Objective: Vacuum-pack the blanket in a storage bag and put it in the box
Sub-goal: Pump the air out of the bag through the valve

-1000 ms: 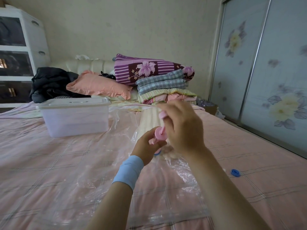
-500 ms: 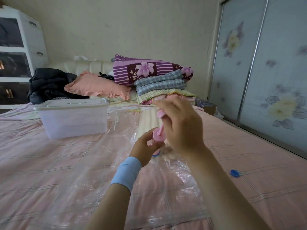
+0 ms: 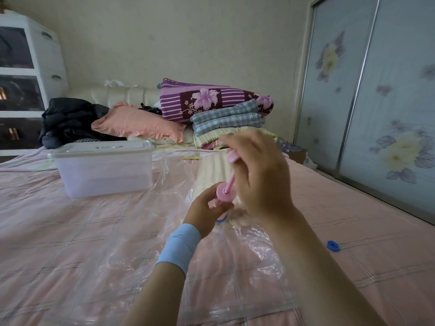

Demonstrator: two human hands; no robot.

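A clear plastic storage bag (image 3: 141, 262) lies spread on the pink bed, with a cream folded blanket (image 3: 211, 171) inside it. A pink hand pump (image 3: 225, 191) stands upright on the bag's blue valve. My left hand (image 3: 207, 208) grips the pump's barrel. My right hand (image 3: 259, 177) is closed on the pump's handle, and the thin pink rod shows between handle and barrel. A lidded translucent box (image 3: 106, 170) sits on the bed to the left, beyond the bag.
A blue valve cap (image 3: 333, 245) lies on the bed at the right. Folded bedding (image 3: 226, 118) and a pink pillow (image 3: 138, 124) are piled at the headboard, with dark clothes (image 3: 68, 121) and a white drawer unit (image 3: 26, 78) to the left. Sliding wardrobe doors (image 3: 376, 102) run along the right.
My right hand has lifted the pump handle slightly, so more of the rod shows. My left hand stays on the barrel.
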